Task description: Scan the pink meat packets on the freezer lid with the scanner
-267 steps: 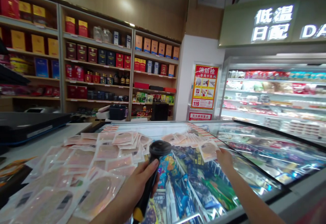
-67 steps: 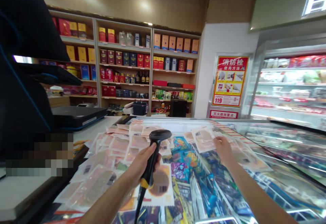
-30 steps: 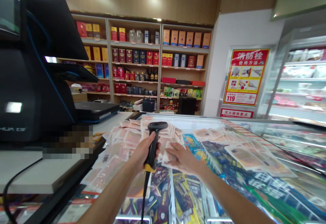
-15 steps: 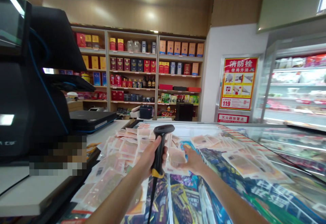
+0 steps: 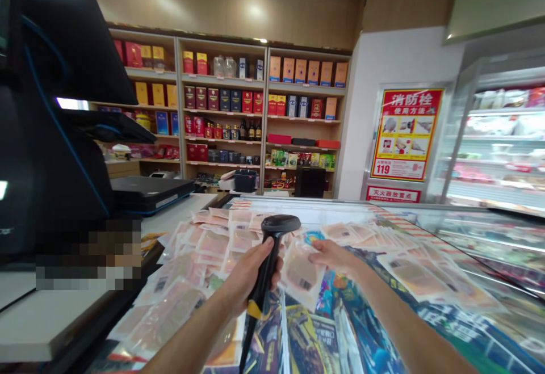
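My left hand [image 5: 251, 274] is wrapped round the handle of a black and yellow barcode scanner [image 5: 268, 257], which stands nearly upright with its head on top and its cord running down. In my right hand [image 5: 334, 255] a flat clear plastic packet [image 5: 301, 272] is pinched by its right edge, its barcode facing me. The packet hangs just right of the scanner. Many similar packets [image 5: 213, 243] lie in overlapping rows on the glass top below my left hand, and another group [image 5: 430, 272] spreads to the right.
At the left a black checkout terminal [image 5: 63, 107] and a flat black device [image 5: 149, 192] stand on a white counter [image 5: 63, 317]. Colourful bags [image 5: 315, 334] show under the glass. Shelves of boxes [image 5: 221, 101] line the back, with a red poster [image 5: 406, 135] and a lit fridge [image 5: 506, 147] at right.
My right hand has turned and raised the packet, so its barcode now shows. The scanner has shifted slightly right and tilted. The view has shifted slightly.
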`<state>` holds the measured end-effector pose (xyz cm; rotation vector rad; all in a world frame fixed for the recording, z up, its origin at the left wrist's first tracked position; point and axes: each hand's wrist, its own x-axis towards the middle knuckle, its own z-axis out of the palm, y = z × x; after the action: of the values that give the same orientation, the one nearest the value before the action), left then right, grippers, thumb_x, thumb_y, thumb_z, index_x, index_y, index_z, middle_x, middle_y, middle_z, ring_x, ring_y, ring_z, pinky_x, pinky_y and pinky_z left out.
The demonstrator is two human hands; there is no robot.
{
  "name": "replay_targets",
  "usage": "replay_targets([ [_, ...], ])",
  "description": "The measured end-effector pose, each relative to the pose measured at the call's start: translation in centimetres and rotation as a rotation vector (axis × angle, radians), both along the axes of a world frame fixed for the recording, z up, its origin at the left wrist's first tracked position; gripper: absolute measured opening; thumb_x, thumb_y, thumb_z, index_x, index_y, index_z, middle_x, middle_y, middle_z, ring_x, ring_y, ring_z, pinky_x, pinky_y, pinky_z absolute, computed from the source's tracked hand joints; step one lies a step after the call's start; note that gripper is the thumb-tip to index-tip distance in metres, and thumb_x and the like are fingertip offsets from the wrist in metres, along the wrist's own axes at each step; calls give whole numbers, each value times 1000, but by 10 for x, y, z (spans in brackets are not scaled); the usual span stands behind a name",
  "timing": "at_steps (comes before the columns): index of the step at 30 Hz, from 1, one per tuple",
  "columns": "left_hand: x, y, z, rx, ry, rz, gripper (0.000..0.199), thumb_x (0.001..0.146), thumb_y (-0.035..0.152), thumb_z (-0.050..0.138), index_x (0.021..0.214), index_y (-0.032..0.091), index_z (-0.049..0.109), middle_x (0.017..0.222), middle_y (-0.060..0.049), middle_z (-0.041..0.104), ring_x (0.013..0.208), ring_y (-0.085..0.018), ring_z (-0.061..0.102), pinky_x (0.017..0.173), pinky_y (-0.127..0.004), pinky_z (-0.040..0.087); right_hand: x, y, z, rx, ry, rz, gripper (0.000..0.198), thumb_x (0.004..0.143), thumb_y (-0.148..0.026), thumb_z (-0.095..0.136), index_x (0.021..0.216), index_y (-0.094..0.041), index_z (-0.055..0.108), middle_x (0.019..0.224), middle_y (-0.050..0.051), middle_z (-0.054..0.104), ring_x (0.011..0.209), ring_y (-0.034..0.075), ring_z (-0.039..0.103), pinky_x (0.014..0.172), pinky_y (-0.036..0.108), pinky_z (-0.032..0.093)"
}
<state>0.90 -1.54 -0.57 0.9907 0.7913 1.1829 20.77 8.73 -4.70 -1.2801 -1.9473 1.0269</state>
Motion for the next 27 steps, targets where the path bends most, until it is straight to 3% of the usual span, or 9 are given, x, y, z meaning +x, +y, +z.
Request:
replay_targets([
  [3,0,-1,0,-13,-14,15,36,70,47,46,84,15,50,55,3,48,40,-5,40,38,-17,30,27,4,2,-111,316,-220,21,59,-28,51,78,-19,53,62,-1,58,57,14,54,46,23,39],
  [6,0,-3,1,-5,-10,1,34,71,46,46,85,15,50,55,3,48,40,-5,40,38,-17,31,45,10,0,-56,583,-486,28,60,-28,50,87,-21,47,88,4,60,76,17,57,55,27,45],
  [8,0,-4,1,11,6,-26,33,71,45,46,85,15,50,56,2,48,40,-5,41,38,-18,31,49,13,-2,6,649,-583,28,60,-28,49,87,-21,45,93,6,58,80,18,56,57,28,46],
  [15,2,-7,-3,98,198,-137,27,70,43,48,76,17,46,52,2,50,37,-6,42,38,-18,31,49,14,-2,115,625,-647,23,61,-34,48,80,-21,42,84,6,56,73,18,56,53,26,45],
  [27,5,-6,-6,155,291,-134,27,70,43,46,68,17,40,49,3,48,36,-5,40,36,-16,30,47,11,1,174,565,-650,20,62,-33,46,78,-20,45,73,3,54,62,15,52,46,23,42],
])
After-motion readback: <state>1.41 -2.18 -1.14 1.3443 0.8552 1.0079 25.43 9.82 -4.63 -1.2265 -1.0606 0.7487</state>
